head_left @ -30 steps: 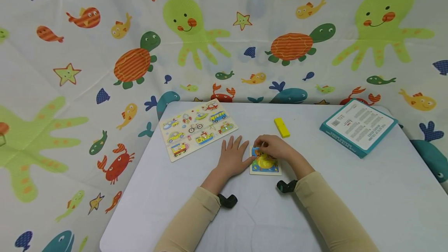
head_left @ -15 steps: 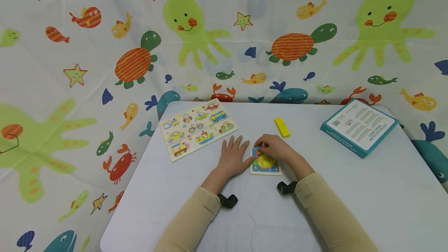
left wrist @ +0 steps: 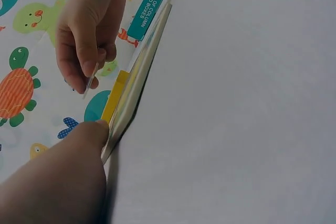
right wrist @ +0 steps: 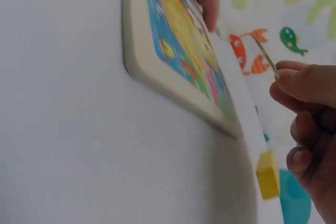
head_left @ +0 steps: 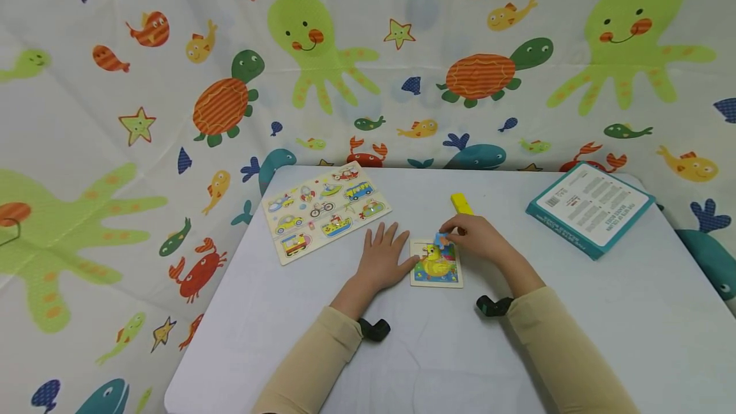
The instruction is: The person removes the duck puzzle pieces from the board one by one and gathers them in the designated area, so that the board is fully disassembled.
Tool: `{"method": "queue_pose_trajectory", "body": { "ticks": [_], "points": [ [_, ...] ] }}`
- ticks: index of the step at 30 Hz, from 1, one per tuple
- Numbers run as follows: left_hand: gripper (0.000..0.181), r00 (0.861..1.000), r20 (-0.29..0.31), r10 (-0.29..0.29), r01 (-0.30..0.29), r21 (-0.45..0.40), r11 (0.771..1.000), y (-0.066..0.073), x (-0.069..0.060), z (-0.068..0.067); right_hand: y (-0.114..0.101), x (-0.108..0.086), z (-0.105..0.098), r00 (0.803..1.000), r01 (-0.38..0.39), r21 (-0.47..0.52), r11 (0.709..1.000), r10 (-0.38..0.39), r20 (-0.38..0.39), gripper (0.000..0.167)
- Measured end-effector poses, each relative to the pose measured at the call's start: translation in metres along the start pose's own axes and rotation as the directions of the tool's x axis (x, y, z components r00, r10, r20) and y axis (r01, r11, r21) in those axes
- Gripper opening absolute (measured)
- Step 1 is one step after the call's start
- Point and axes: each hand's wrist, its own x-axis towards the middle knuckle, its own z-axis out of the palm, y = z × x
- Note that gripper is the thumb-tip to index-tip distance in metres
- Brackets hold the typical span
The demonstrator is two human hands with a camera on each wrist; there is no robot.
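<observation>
Pinching a blue puzzle piece point(head_left: 441, 240), raised near the duck board point(right wrist: 140, 40), is the right hand point(head_left: 476, 236) — left hand point(head_left: 382, 260) flat, fingers spread. Thin, probably light and stiff — best held by its edges.

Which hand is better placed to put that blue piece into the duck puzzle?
Probably the right hand: it pinches the blue piece near the duck puzzle, while the left hand rests at the puzzle's edge.

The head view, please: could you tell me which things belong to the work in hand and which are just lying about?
In use:
duck puzzle, left hand at its edge
small blue piece, pinched by the right hand

Apparently just lying about:
vehicle board
yellow block
teal box
</observation>
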Motion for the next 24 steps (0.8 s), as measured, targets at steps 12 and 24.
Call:
{"method": "queue_pose_trajectory", "body": {
  "ticks": [12,24],
  "points": [
    [0.082,0.994,0.009,0.113,-0.113,0.015,0.993,-0.001,-0.004,-0.003,0.044,-0.030,-0.028,0.996,-0.065,0.011,0.998,0.065,-0.065,0.022],
    [0.080,0.991,0.021,0.133,-0.134,0.024,0.991,-0.002,-0.005,-0.002,0.072,-0.042,-0.029,0.992,-0.112,0.016,0.994,0.113,-0.050,0.022]
  ]
}}
